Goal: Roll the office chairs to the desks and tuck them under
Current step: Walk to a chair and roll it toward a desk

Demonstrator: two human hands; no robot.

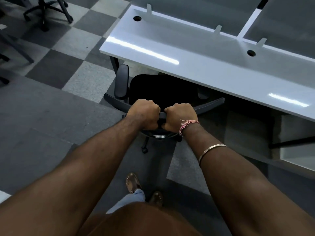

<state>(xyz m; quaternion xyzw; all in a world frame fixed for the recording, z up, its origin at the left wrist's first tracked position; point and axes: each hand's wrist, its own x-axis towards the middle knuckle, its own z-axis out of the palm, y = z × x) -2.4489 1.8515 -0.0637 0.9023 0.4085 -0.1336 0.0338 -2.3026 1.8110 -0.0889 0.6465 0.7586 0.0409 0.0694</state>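
Head view, left hand (144, 113) and right hand (180, 116) gripping chair (163, 89) backrest top, seat under desk (196, 65)

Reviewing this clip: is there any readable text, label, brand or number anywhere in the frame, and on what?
None: no text shows on the white desk, the black chair gripped by the left hand and right hand, the carpet tiles or the far chair base.
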